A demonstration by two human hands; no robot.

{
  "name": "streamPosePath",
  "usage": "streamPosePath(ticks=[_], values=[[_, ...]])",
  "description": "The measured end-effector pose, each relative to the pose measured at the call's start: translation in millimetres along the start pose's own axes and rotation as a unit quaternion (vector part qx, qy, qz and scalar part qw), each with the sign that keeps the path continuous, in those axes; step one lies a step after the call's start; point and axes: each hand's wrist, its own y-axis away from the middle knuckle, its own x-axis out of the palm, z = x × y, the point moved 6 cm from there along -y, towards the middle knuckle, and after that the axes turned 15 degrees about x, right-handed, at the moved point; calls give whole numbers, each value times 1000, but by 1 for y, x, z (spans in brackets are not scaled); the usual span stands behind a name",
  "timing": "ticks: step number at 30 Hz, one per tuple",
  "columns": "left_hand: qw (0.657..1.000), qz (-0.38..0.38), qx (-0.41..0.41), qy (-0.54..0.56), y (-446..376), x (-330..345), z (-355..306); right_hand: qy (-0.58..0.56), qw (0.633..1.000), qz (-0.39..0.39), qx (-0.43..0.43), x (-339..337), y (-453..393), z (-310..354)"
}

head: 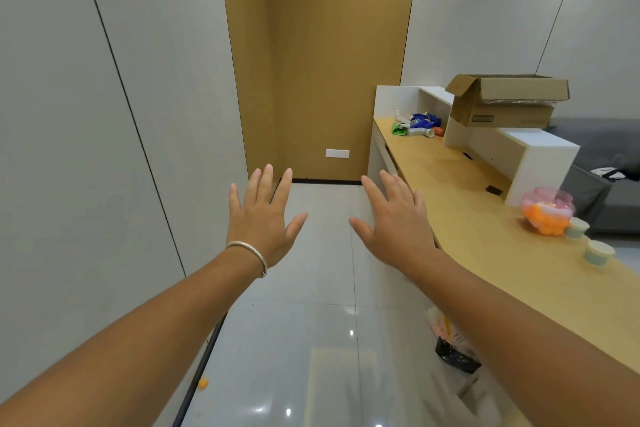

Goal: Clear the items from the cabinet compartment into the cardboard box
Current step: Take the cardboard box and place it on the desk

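Left hand (262, 215), right hand (393, 218) spread, empty. Cardboard box (502, 102) at 2 o'clock overhangs ledge — careless drop-in could tip it.

Pale grey panelled walls (104, 97) flank a tan wooden alcove (329, 62) above glossy floor tiles (311, 288).
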Motion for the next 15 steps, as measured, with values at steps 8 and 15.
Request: streamPosePath(ticks=[8,15], values=[[1000,9,3,22,-106,80,29,20,1000,14,-2,63,-114,-3],[999,-14,27,20,-232,154,90,51,999,-3,14,119,-252,23]])
